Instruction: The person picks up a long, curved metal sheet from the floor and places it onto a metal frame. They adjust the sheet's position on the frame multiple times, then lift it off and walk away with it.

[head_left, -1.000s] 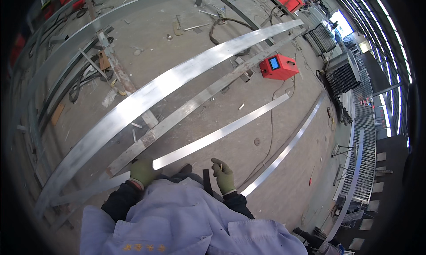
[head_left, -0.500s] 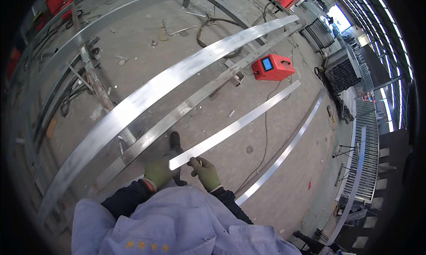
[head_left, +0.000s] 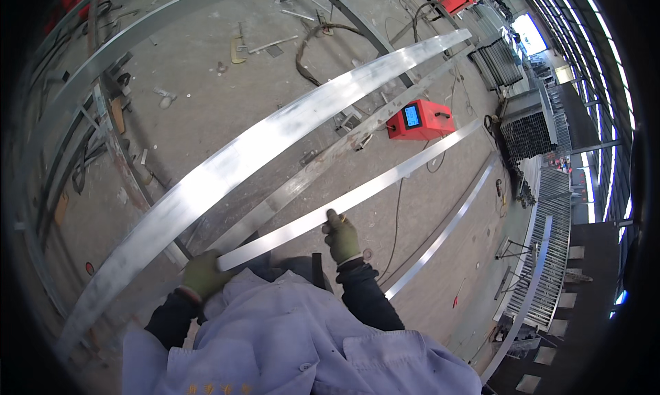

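A long flat metal bar [head_left: 282,231] runs from near my waist toward the far right. At its near end is my left hand [head_left: 205,277] in a green glove, closed around the bar's tip; most of its fingers are hidden. My right hand [head_left: 342,239], gloved alike, is closed at the bar's lower edge further along, its thumb against the metal and its other fingers curled. A tiny orange spot shows by these fingers, too small to make out. Just beyond lies a wide, shiny metal beam [head_left: 234,147], with a duller metal beam [head_left: 295,183] between it and the bar.
A red machine [head_left: 433,121] with a blue screen stands near the bar's far end. To the right, another metal strip [head_left: 440,247] and a cable [head_left: 397,237] lie along the floor. A steel frame [head_left: 113,140] stands at left; stacked metal tubes [head_left: 528,137] are at far right.
My left hand has drawn the bar's near end left and slightly toward me. My right hand has moved up and right, further along the bar. The view has shifted a little.
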